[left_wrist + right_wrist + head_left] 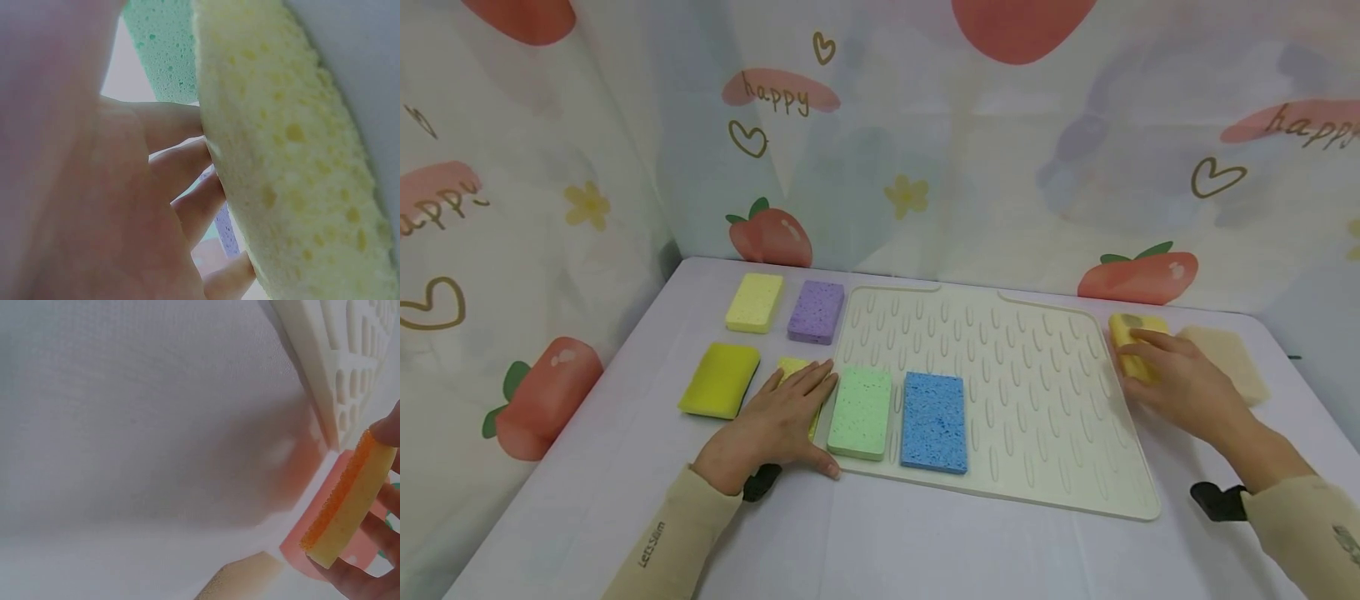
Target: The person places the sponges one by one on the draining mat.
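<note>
In the head view my left hand (771, 433) lies spread over a yellow sponge (792, 367), mostly hidden under it, beside the mat's left edge. The left wrist view has the fingertips touching one side of that pale yellow sponge (294, 150). At the far right, my right hand (1183, 383) pinches a yellow sponge (1126, 329) by its edges, between thumb and fingers. Its orange layer (340, 494) shows in the right wrist view. A green sponge (861, 412) and a blue sponge (934, 421) lie on the cream ridged mat (1037, 400).
At the left lie a pale yellow sponge (755, 302), a purple sponge (816, 311) and a bright yellow sponge (721, 379) with a dark underside. A beige sponge (1228, 362) sits behind my right hand's wrist, on the right. Printed cloth (865, 167) hangs behind the table.
</note>
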The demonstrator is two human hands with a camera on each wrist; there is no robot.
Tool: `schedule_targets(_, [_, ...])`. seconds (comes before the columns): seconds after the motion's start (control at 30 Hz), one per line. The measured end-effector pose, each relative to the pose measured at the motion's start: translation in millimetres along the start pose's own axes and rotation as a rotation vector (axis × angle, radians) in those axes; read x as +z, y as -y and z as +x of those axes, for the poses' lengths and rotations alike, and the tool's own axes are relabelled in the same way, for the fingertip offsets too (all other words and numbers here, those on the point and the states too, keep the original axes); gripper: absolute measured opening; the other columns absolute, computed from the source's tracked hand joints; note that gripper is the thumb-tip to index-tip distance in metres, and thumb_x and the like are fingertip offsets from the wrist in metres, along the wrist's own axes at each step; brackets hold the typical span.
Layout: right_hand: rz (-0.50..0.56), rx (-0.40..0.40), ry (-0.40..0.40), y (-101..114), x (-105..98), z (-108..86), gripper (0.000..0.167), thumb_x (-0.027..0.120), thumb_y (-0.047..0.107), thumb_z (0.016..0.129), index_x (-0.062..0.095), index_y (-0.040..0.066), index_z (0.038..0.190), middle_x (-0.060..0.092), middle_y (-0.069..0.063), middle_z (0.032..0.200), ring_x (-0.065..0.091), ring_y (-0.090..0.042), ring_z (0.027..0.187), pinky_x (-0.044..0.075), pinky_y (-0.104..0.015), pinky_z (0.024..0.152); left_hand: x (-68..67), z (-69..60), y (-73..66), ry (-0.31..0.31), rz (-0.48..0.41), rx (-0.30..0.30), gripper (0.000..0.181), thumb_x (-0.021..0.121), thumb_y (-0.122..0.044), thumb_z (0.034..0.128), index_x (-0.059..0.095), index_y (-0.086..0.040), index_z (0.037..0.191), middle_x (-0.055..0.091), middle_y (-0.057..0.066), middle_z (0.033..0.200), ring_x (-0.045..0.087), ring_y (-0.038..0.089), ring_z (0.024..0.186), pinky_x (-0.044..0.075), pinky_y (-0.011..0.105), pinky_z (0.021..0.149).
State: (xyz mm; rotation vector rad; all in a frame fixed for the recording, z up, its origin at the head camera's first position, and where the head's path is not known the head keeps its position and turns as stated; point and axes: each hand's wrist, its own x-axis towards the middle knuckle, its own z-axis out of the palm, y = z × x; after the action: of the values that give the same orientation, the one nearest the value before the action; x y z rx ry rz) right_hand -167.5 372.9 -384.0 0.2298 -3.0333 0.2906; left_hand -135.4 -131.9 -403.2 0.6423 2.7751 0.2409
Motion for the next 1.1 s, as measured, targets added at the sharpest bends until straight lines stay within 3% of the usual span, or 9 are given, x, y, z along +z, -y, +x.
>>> schedule_targets(0.53, [-0.036,-0.171,-0.129,26.1,-5.3,-16.4,0.042,0.077,0.008,0.077,0.068,0.004,0.118,0.051,-0.027,0.137,0.045,-0.049,0.119,0.051,-0.07,0.073,0.7,-1.4,0.0,-0.008,-0.004,0.001,0.127,0.079,-0.073,0.0609,0.025,-0.012,0.158,0.016,0.005,0.167,0.015,0.026,0.155,0.008,0.057,0.124])
schedule_targets(1.1, [-0.027,-0.288,-0.21,47.9,-4.4,-28.3,0.042,0.079,0.007,0.073,0.07,0.006,0.114,0.056,-0.024,0.134,0.05,-0.045,0.117,0.05,-0.062,0.082,0.0,-1.3,0.1,-0.006,-0.001,0.006,0.128,0.078,-0.074,0.0612,0.022,-0.012,0.159,0.014,0.005,0.168,0.014,0.026,0.155,0.008,0.057,0.125])
